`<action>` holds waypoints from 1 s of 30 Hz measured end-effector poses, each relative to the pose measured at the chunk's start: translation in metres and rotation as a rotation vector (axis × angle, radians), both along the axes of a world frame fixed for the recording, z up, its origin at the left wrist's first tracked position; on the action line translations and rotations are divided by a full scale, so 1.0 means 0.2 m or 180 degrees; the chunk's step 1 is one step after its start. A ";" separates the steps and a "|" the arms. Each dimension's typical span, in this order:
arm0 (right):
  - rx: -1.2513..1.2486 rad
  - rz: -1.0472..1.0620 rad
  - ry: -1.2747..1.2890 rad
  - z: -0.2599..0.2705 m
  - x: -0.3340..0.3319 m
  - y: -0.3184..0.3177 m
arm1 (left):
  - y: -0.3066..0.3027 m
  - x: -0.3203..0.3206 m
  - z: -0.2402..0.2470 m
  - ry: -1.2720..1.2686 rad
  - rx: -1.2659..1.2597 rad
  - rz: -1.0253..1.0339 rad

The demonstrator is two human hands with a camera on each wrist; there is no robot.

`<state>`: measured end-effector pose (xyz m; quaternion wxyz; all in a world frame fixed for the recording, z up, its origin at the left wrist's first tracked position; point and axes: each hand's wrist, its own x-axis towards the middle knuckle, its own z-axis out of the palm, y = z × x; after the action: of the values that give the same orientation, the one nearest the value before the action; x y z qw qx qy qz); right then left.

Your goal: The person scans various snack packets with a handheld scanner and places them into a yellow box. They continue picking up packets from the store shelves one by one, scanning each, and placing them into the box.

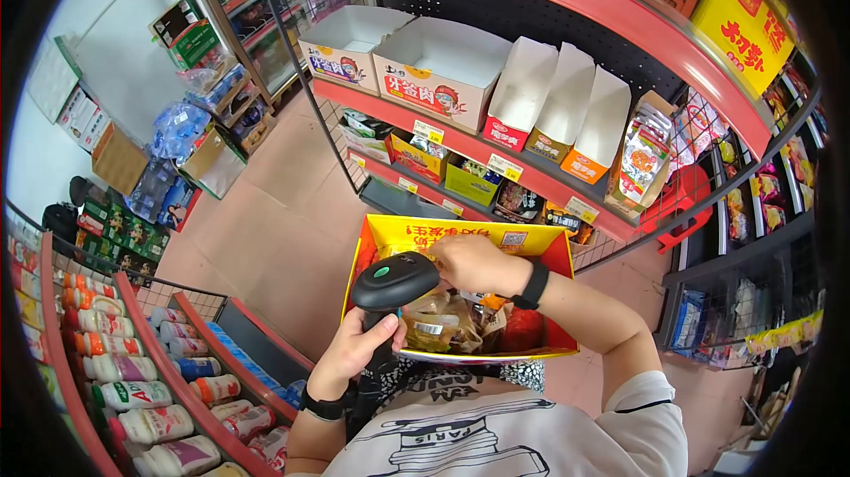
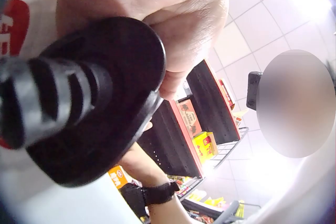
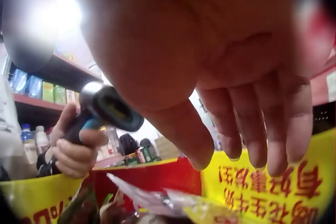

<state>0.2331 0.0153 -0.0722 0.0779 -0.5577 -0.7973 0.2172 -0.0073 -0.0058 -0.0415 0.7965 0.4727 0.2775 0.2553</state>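
Observation:
My left hand grips the handle of a black barcode scanner, whose head points over a yellow cardboard box. From close up, the left wrist view shows the palm wrapped round the handle above its ribbed cord end. Inside the box lie several bagged snack packs, among them a clear brownish pack with a barcode label and a red item. My right hand is over the box, near its far wall. In the right wrist view its fingers hang loosely downward above a clear plastic wrapper.
Ahead stands a red-edged shelf with white display cartons. Bottles fill a rack on the left. Cartons and plastic-wrapped goods are piled by the wall. A red plastic stool is at the right, under the shelf's end.

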 end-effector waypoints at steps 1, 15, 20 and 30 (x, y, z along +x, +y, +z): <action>0.0124 -0.0062 0.0207 -0.05 -0.01 0.00 | 0.00 0.00 0.00 -0.0003 -0.0001 0.0005; 0.0244 -0.1243 0.2361 -0.12 0.15 0.07 | -0.01 0.02 0.00 0.0041 -0.0005 -0.0007; -0.0469 -0.1119 0.3522 -0.15 0.19 0.09 | -0.01 0.02 0.00 0.0075 0.0004 -0.0032; -0.0686 -0.1176 0.3496 -0.10 0.18 0.07 | -0.01 0.02 -0.01 0.0104 0.0019 -0.0012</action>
<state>0.2698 0.0298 -0.0929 0.4589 -0.4980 -0.5032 0.5368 -0.0041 -0.0081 -0.0436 0.7909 0.4796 0.2888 0.2470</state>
